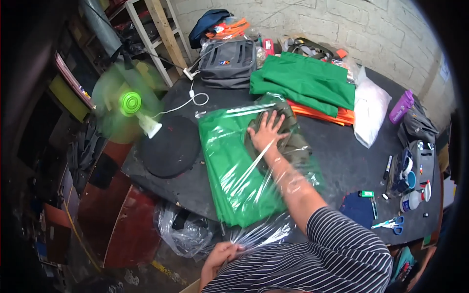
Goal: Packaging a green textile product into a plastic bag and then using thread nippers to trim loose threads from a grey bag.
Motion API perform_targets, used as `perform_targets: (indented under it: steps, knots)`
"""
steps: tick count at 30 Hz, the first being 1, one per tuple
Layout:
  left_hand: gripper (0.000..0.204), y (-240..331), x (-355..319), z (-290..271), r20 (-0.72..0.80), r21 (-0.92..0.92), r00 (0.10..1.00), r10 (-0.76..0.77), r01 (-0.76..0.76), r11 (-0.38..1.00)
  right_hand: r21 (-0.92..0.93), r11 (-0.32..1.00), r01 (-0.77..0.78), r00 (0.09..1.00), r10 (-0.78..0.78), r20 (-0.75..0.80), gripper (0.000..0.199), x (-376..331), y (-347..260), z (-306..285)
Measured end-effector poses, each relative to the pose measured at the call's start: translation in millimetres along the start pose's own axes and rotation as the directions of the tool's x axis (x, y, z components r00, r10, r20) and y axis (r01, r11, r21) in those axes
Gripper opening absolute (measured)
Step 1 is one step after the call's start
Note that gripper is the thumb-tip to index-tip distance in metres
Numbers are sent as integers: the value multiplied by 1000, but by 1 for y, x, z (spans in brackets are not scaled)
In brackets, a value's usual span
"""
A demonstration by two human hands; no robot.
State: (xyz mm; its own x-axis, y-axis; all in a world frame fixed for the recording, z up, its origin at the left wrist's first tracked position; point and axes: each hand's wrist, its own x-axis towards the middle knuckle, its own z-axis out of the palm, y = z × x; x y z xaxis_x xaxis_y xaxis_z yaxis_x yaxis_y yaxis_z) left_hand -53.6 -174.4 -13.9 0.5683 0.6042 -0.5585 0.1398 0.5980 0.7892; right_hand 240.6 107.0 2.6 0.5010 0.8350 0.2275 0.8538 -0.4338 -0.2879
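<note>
I've got the R hand (268,131) at ctr of frame, fingers spread wide, palm down over an olive bundle (299,146); nothing gripped. Plastic sheen crosses that forearm, but I can't tell if the hand's inside the clear plastic bag (266,238) or on top. L hand (222,255) is at btm ctr, fingers closed on the bag's near edge. Bag lies mid-frame on the dark desk (337,149), w/ folded green cloth (227,168) inside, olive bundle toward its upper R.

Around it I see: green fabric stack (305,80) upper ctr-R, on orange cloth (322,113); white bag (370,112) just R of that. Gray pack (228,66) upper ctr. Round black pad (171,149) L of the bag, green fan (130,102) upper L, blades blurred. Blue-handled scissors (392,224) lower R, near the desk edge.
</note>
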Motion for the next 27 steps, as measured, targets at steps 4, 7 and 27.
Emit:
perform_targets:
  steps: [4, 7, 27]
  knots:
    - [59, 18, 12, 10, -164, -229, 949, 271, -304, 925, 19, 981, 193, 974, -190, -124, 77, 5, 6, 4]
    - [65, 50, 24, 21, -230, -256, 901, 367, -420, 870, 13, 904, 427, 899, -423, -110, 67, -20, 29, -5]
    - [76, 69, 47, 9, -336, -348, 837, 432, -537, 769, 457, 548, 701, 536, -827, 170, 76, -198, 85, -79]
